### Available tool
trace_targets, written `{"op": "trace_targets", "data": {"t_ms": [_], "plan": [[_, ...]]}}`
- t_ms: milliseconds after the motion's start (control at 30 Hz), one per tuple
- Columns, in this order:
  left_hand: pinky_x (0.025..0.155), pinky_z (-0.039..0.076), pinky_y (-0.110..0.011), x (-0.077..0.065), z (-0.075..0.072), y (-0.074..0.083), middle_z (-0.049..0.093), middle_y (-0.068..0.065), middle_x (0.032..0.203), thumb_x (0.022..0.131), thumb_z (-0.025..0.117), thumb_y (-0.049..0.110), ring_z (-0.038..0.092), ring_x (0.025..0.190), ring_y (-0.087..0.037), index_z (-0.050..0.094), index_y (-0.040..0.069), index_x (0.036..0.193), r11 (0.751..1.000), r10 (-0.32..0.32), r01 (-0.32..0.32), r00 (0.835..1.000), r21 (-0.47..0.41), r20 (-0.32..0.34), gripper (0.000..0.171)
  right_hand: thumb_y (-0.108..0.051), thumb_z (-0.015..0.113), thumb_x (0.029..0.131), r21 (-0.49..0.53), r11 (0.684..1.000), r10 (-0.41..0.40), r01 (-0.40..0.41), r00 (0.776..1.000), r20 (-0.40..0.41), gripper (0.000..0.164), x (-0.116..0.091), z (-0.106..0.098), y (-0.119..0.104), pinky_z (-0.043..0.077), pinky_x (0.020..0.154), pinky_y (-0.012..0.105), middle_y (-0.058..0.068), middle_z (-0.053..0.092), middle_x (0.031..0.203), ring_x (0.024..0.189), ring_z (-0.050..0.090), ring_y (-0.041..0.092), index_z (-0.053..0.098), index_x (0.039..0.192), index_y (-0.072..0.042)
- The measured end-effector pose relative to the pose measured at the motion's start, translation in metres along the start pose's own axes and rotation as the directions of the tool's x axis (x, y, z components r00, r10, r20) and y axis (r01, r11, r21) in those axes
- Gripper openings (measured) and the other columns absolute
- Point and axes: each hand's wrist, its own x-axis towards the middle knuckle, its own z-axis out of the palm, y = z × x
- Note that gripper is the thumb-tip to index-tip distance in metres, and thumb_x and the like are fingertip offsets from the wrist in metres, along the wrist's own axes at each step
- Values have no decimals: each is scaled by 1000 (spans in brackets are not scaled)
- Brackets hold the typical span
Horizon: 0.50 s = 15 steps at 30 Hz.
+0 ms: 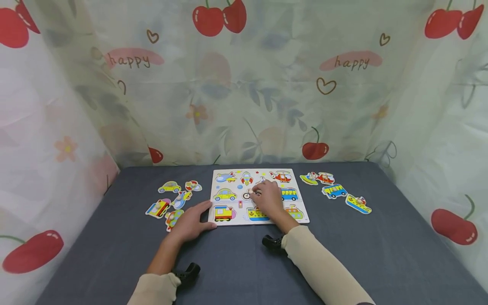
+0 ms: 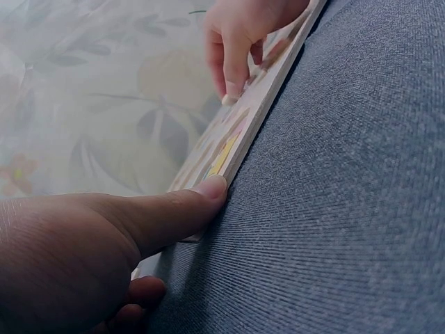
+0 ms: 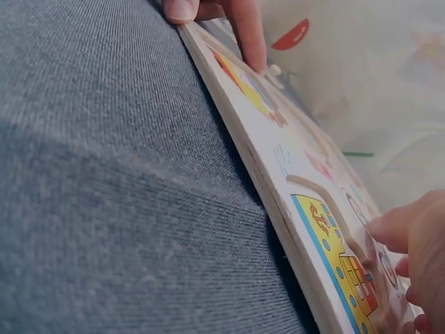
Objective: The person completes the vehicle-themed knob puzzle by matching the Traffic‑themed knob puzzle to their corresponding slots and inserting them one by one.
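Observation:
A white puzzle board (image 1: 241, 216) with vehicle pictures lies flat on the dark cloth. My left hand (image 1: 192, 222) rests at its near left corner, thumb along the front edge and fingers against the left side; the left wrist view shows the thumb (image 2: 201, 191) straight against the rim. Over the board's middle, my right hand (image 1: 270, 199) pinches downward at a bike puzzle piece (image 1: 246, 195). Its wheels show beside the fingers, and a pale knob (image 2: 229, 101) appears at the fingertips in the left wrist view. The hand hides the rest of the piece.
Left of the board lie several loose pieces, among them a yellow car (image 1: 169, 187), a train (image 1: 158, 208) and a green piece (image 1: 173, 219) near my left wrist. To the right are a helicopter (image 1: 325, 178), a bus (image 1: 334, 191) and a ship (image 1: 358, 204). A patterned curtain (image 1: 244, 106) stands behind.

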Motion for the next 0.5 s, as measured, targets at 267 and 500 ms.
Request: {"op": "trace_targets", "data": {"t_ms": [267, 500], "plan": [[110, 27, -54, 1, 0, -1, 42, -10, 149, 84, 77, 31, 36, 137, -36, 44, 9, 147, 1000, -4, 4, 1000, -2, -4, 74, -25, 70, 86, 83, 997, 5, -2, 999, -40, 24, -5, -10, 10, 40, 91, 46, 5, 66, 110, 104, 52, 29, 76, 106, -14], [110, 26, -54, -1, 0, 0, 42, -11, 149, 84, 77, 31, 35, 137, -36, 44, 8, 147, 1000, -4, 4, 1000, -2, 1, 75, -21, 69, 87, 120, 992, 36, -26, 996, -80, 24, -8, -25, 27, 37, 97, 49, 11, 64, 115, 113, 50, 33, 74, 109, -10]]}}
